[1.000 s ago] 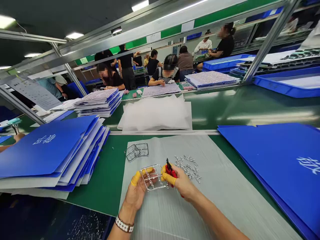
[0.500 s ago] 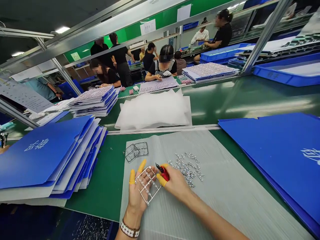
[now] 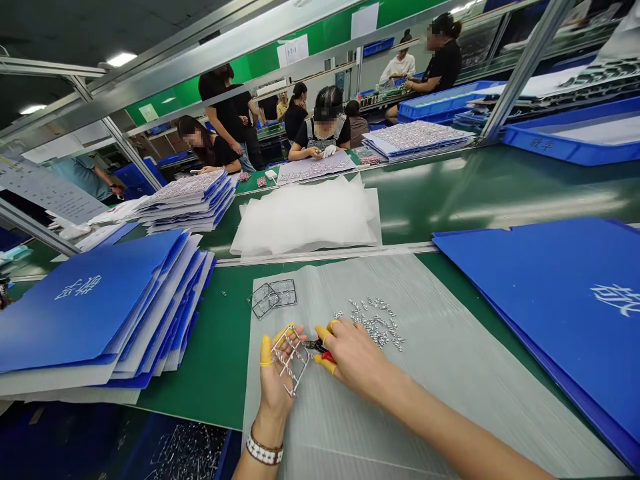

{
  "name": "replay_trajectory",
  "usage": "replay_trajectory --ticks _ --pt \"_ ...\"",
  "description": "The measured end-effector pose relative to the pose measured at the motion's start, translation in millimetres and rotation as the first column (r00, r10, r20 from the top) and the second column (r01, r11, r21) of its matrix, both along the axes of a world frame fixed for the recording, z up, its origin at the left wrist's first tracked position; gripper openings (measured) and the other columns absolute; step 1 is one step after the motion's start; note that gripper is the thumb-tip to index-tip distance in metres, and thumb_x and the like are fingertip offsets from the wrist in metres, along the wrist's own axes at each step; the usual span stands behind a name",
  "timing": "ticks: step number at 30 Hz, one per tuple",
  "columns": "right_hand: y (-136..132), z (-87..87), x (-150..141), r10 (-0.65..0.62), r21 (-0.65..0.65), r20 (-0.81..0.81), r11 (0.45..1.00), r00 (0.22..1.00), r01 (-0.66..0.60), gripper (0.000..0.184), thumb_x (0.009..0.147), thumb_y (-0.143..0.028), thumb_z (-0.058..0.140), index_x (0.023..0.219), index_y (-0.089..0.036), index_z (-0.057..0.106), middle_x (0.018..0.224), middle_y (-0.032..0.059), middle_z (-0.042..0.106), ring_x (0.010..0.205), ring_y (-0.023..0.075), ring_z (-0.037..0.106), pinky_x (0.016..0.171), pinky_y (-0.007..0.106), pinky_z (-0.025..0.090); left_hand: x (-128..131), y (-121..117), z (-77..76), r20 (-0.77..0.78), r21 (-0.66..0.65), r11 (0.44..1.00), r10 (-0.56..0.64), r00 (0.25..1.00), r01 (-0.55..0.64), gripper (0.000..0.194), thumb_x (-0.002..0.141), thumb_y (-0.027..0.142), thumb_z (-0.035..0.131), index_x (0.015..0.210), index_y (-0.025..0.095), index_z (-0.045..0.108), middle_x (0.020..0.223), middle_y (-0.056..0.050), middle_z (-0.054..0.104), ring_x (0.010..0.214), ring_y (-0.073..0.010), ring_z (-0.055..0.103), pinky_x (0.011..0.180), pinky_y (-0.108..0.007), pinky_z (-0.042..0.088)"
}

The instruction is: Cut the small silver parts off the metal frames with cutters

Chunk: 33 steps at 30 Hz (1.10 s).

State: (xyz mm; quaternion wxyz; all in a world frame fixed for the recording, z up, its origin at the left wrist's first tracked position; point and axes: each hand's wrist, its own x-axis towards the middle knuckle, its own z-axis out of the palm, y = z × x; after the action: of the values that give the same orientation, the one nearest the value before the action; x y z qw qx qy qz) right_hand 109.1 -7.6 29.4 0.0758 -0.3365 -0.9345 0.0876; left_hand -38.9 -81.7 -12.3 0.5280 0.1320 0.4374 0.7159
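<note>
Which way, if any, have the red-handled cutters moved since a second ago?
Yes: the red-handled cutters have moved left, away from the pile of loose metal parts on the plastic sheet, toward the left hand.

The right hand (image 3: 356, 351) is covering most of the red-handled cutters (image 3: 326, 357), so their grip is hardly showing. The metal frame (image 3: 290, 353) is lying over the left hand (image 3: 274, 387) and hiding part of the palm. The loose metal pieces (image 3: 375, 323) are too small to tell apart, as are those in the dark blue tray (image 3: 187, 453), which the bottom edge is cutting off. The left folder stack (image 3: 100, 313) is running past the left edge, the right blue folder (image 3: 550, 320) past the right edge, and the bottom edge is cutting off both forearms.
</note>
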Motion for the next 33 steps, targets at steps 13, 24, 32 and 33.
replay_trajectory --ticks 13,24,32,33 --pt "-6 18.6 -14 -0.030 -0.041 0.087 0.999 0.996 0.034 0.022 0.084 -0.035 0.060 0.096 -0.017 0.065 0.087 0.0111 0.062 0.084 0.0266 0.057 0.065 0.031 0.038 15 -6 -1.5 -0.103 0.070 0.997 -0.010 0.995 0.017 0.060 0.081 0.062 0.043 0.101 0.013 0.070 0.106 -0.014 0.069 0.116 -0.0317 0.053 0.101 -0.044 0.036" --pt "-4 20.9 -15 -0.029 -0.042 0.105 0.999 0.994 0.033 0.022 0.083 -0.036 0.061 0.092 -0.016 0.065 0.087 0.0115 0.062 0.083 0.0270 0.059 0.067 0.032 0.041 11 -8 -5.6 -0.221 0.103 0.994 -0.018 0.975 0.041 0.061 0.083 0.062 0.041 0.107 0.013 0.068 0.114 -0.015 0.066 0.115 -0.0315 0.053 0.101 -0.043 0.037" --pt "-3 23.2 -16 -0.014 -0.032 0.146 0.999 0.989 0.019 0.024 0.084 -0.038 0.059 0.093 -0.016 0.065 0.089 0.0111 0.062 0.086 0.0264 0.059 0.067 0.032 0.042 12 -8 -5.0 -0.301 0.103 0.994 -0.013 0.954 0.046 0.060 0.086 0.060 0.036 0.110 0.015 0.066 0.115 -0.013 0.065 0.115 -0.0305 0.054 0.100 -0.045 0.038" --pt "-3 22.8 -16 -0.014 -0.034 0.147 0.999 0.989 0.019 0.025 0.084 -0.038 0.059 0.094 -0.016 0.065 0.090 0.0111 0.062 0.086 0.0263 0.059 0.067 0.032 0.042 12 -8 -5.0 -0.306 0.103 0.994 -0.014 0.952 0.048 0.059 0.086 0.060 0.035 0.110 0.016 0.066 0.115 -0.013 0.065 0.114 -0.0303 0.054 0.100 -0.045 0.038"
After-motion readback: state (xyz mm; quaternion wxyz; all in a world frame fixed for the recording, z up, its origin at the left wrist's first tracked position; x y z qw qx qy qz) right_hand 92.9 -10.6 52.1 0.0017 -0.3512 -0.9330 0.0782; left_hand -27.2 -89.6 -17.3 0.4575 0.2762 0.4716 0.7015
